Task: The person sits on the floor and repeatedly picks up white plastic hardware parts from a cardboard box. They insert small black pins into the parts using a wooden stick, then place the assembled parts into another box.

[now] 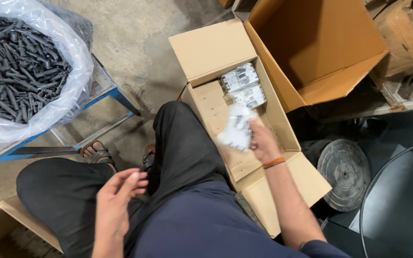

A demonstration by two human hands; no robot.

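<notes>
Right hand: the right hand (264, 142) is held over the open cardboard box (283, 129), and its fingers grasp a white wrapped part (236, 128).
Left hand: the left hand (115, 200) is up over the person's lap, fingers loose and a bit curled, with nothing in it.
White wrapped part: it is blurry, so I cannot tell its true shape. It hangs just above the middle of the box.
In the box: two more grey and white parts (243, 85) lie side by side at the far end of the box.
How it feels: I think the wrap is thin and slippery and the part inside is hard and fairly light. Best to hold it round the middle, not by the loose wrap.
Nearby: a clear bag of small black pieces (17, 62) sits on a blue metal stand (115, 93) on the floor. An empty bigger box (321, 43) stands beyond the first box.
</notes>
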